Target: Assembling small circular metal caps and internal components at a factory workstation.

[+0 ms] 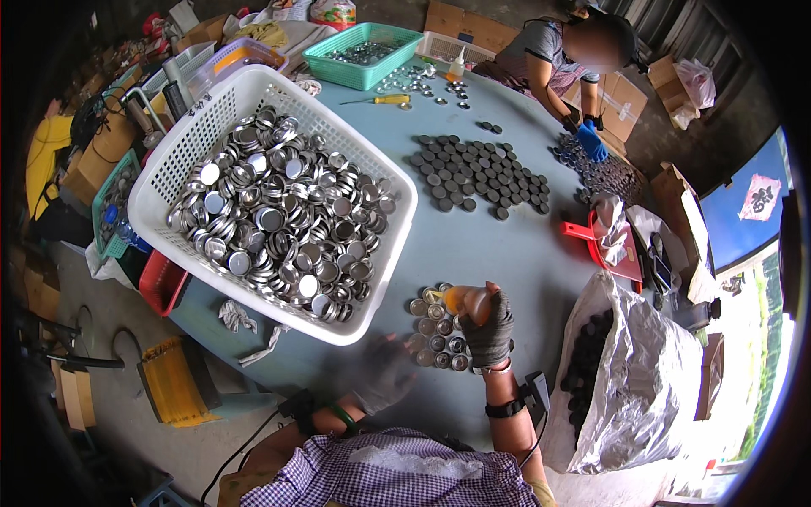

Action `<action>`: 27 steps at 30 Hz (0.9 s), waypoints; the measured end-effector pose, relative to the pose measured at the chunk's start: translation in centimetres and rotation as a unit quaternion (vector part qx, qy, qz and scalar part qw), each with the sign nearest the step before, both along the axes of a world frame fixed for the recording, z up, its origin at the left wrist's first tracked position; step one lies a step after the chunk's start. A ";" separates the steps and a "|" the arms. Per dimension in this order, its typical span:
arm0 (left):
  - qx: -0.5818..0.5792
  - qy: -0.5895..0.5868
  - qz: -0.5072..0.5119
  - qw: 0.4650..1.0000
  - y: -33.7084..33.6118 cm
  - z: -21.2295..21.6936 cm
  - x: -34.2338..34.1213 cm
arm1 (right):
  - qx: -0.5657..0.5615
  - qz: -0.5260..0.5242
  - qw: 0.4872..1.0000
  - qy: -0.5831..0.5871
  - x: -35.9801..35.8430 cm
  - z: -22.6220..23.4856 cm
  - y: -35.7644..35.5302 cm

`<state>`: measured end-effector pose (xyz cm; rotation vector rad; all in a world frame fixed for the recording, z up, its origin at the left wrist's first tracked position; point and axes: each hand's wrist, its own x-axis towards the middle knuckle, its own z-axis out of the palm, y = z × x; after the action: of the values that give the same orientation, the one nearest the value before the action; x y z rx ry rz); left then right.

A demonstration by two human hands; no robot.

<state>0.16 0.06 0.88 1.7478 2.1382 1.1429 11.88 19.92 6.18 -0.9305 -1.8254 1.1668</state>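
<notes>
My right hand (492,336), in a dark fingerless glove, is wrapped round a squeeze bottle (463,300) with amber liquid in it. The bottle is tilted, its nozzle toward the left, over a group of small round metal cups (437,342) on the table. Just left of these cups is my left hand (378,372), also gloved, smeared by motion so that its fingers cannot be made out. A large white basket (145,198) full of shiny round metal caps (279,220) stands on the table to the left, close to my left hand.
Dark round discs (477,173) lie beyond my hands on the blue-grey table (372,127). A green basket (363,59), a yellow-handled screwdriver (391,99) and another bottle (456,66) are farther back. Across the table a person in blue gloves (591,142) handles small parts. At right stands a silvery sack (642,372).
</notes>
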 end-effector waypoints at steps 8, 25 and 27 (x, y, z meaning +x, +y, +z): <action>0.016 -0.005 0.019 1.000 -0.1 -0.2 0.3 | -0.041 -0.137 0.979 0.144 2.2 -3.3 0.9; 0.224 -0.482 0.037 0.846 -2.3 4.6 5.6 | -0.513 0.332 0.716 0.337 1.1 -0.5 -13.4; 0.185 -0.483 0.112 0.849 -4.1 5.2 5.2 | -0.576 0.267 0.717 0.288 0.9 -1.5 -15.8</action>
<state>5.33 -4.07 6.07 0.6643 1.5261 2.0206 12.83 4.16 4.72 -0.4568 -0.6835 2.7235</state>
